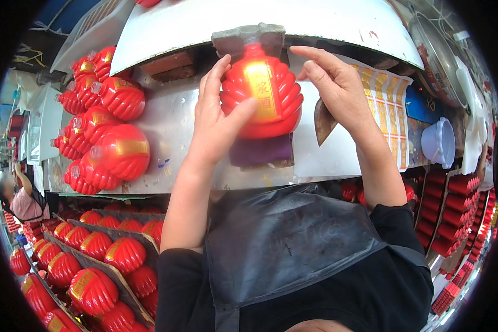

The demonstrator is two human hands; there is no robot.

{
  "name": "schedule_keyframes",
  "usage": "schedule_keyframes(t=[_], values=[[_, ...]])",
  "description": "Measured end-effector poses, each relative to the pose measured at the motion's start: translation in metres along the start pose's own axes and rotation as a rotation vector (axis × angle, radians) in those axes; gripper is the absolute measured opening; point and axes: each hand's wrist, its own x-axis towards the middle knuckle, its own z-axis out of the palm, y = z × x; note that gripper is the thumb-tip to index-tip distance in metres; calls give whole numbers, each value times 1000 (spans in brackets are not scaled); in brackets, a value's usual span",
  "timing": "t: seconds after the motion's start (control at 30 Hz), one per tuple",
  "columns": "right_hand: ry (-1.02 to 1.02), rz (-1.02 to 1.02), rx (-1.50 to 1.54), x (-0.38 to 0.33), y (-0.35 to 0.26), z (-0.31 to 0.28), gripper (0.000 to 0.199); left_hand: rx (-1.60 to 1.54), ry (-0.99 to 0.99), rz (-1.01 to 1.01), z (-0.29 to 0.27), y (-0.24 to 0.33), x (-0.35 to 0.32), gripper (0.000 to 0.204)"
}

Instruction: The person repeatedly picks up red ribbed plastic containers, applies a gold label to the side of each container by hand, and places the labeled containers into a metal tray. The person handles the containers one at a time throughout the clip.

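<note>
A red ribbed bottle (282, 119) with a gold label (264, 83) lies before me, its neck pointing away into a grey block (248, 35). My left hand (218, 108) holds its left side, thumb pressed on the label's edge. Off the bottle's right shoulder is my right hand (337, 88), index finger and thumb stretched out and apart. From under that palm juts a brown wedge-shaped blade (323, 123); it appears tucked in the hand, though the lower fingers are hidden. Purple cloth (263, 150) covers a support under the bottle's near end.
Several red bottles (122, 152) are grouped on the metal bench (177, 127) at left. Gold label sheets (390, 110) and a pale blue bucket (438, 143) are at right. A white board (315, 25) spans the back. Racks of bottles (94, 290) stand lower left; a person (25, 199) is beyond.
</note>
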Motion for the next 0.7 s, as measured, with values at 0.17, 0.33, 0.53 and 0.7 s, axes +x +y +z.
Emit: schedule_keyframes(t=[0.17, 0.33, 0.53, 0.7], values=[[-56, -195, -61, 10, -13, 6, 30, 65, 1, -38, 1, 6, 6, 91], [-83, -268, -227, 18, -17, 17, 31, 180, 15, -3, 4, 6, 7, 91], [-92, -281, -334, 18, -17, 22, 38, 253, 15, 94, 3, 2, 8, 90], [-111, -253, -268, 21, -14, 19, 40, 245, 17, 118, 5, 3, 7, 88]])
